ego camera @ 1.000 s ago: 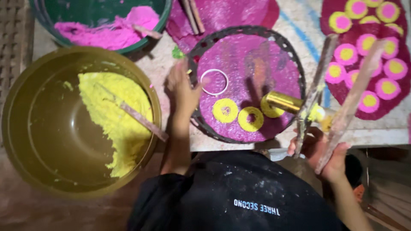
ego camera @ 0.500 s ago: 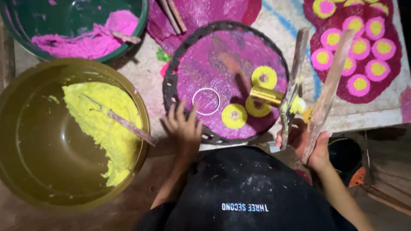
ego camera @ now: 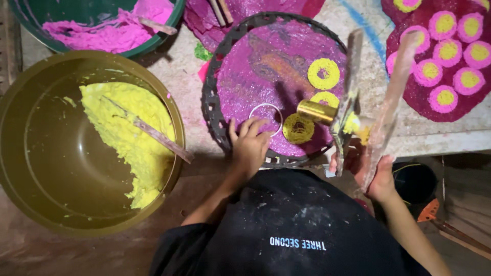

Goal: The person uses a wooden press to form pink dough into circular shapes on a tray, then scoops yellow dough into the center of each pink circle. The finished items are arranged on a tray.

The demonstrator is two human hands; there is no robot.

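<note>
My left hand (ego camera: 249, 148) lies on the near rim of a round dark tray (ego camera: 210, 97) spread with magenta paste. Its fingertips touch a thin metal ring (ego camera: 266, 118) lying on the paste. Three yellow ring shapes (ego camera: 323, 73) sit on the tray's right side. My right hand (ego camera: 375, 174) grips two long flat paste-smeared sticks (ego camera: 391, 102) that point away from me. A brass tube (ego camera: 316, 111) with yellow paste at its end sticks out to the left from them, over the yellow rings.
A big olive bowl (ego camera: 30, 153) at the left holds yellow paste and a stick (ego camera: 153, 134). A green bowl (ego camera: 153, 45) of pink paste stands at the far left. A magenta sheet (ego camera: 434, 102) with pink-and-yellow discs lies at the right. A dark bucket (ego camera: 417, 184) stands below the table edge.
My left hand came down from the tray's left side to its near rim and reached the metal ring. The yellow rings shifted toward the tray's far right. The right hand kept hold of the sticks.
</note>
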